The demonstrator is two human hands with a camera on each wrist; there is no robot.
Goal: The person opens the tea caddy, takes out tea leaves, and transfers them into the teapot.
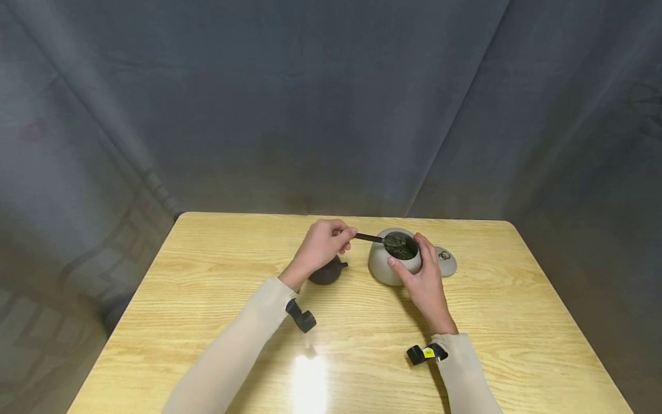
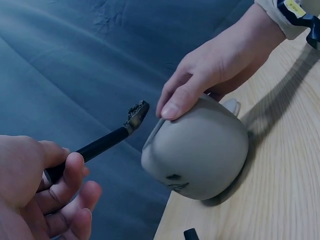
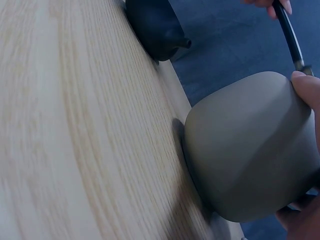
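My left hand [image 1: 322, 244] pinches the black handle of a small tea scoop [image 2: 102, 144] between thumb and fingers. Dark, loose tea leaves [image 2: 134, 111] lie on the scoop's head, which is at the mouth of a round grey tea jar [image 1: 384, 268]. More dark leaves [image 1: 399, 247] show inside the jar. My right hand [image 1: 428, 283] grips the jar at its rim and side, thumb on the near side and fingers on the far side. Below my left hand stands a dark teapot [image 1: 326, 272], partly hidden by that hand and wrist.
Just right of the jar, a grey lid [image 1: 447, 267] with a ring-like knob lies on the wooden table [image 1: 217, 259]. Dark grey curtains [image 1: 310, 115] hang behind the table and along both sides. Each wrist wears a black camera strap.
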